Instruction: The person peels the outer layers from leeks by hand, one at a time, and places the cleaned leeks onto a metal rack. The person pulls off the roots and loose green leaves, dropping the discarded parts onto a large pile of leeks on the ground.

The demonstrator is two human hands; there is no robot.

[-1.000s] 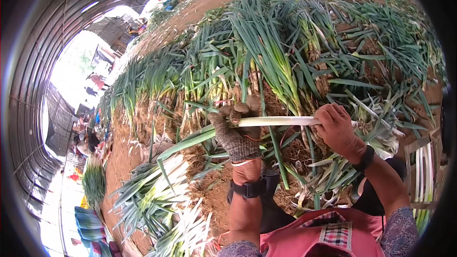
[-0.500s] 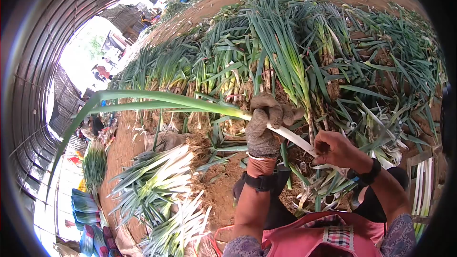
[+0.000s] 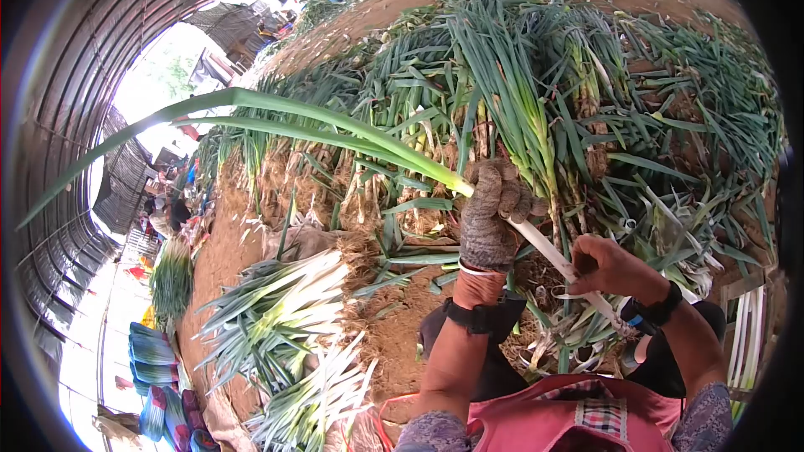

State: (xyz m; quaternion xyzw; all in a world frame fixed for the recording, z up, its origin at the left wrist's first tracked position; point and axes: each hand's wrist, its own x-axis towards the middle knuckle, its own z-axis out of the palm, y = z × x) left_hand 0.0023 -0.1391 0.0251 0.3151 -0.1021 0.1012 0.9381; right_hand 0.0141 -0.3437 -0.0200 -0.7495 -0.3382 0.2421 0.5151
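My left hand (image 3: 492,213), in a dirty brown knitted glove, is wrapped round the shaft of a long green onion (image 3: 540,244). Its green leaves stretch out to the left and droop at the tip, while the white shaft slants down to the right. On the lower white part, my bare right hand (image 3: 615,268) pinches the stalk between thumb and fingers. The root end shows just below the right hand. Beneath and left of my arms lies a pile of onions with white stalks (image 3: 293,297) on the soil.
Rows of unsorted onions (image 3: 402,92) cover the ground ahead. Loose leaves and peelings (image 3: 578,335) lie by my knees. Blue-wrapped bundles (image 3: 152,356) are at the lower left, and a standing green bundle (image 3: 172,280) is above them. People appear far off at the upper left.
Both hands have shifted slightly right with the onion. Its leaves have swung up and point further left, and the root end now shows below my right hand.
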